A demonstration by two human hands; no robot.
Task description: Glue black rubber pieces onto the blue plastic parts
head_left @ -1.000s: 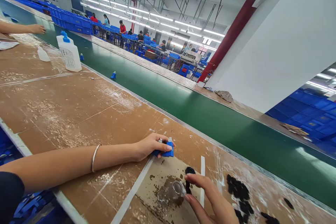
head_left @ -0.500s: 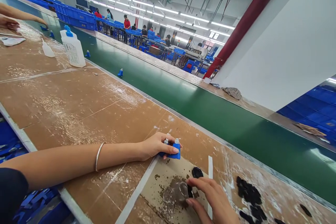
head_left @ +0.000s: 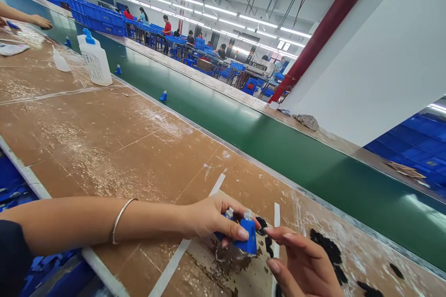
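My left hand (head_left: 212, 216), a bangle on its wrist, is closed on two small blue plastic parts with clear tips. The nearer blue part (head_left: 248, 239) is pinched under the thumb; most of the other is hidden by the fingers. Just right of it, my right hand (head_left: 308, 262) has thumb and forefinger apart, with nothing visible between them. Black oval pieces (head_left: 261, 226) lie by its fingertips. Below the left hand, a clear round dish (head_left: 226, 254) sits partly covered on a stained beige sheet (head_left: 260, 269).
Beyond the brown work table (head_left: 114, 144) runs a green conveyor belt (head_left: 216, 113) carrying several blue parts (head_left: 163, 96). A white bottle (head_left: 95, 60) stands at the left. More black pieces (head_left: 327, 247) lie right. A co-worker's hand (head_left: 41, 22) is at far left.
My left hand has come toward me and right with the blue parts, now over the dish. My right hand has moved right, away from the dish. The belt parts have shifted slightly right.
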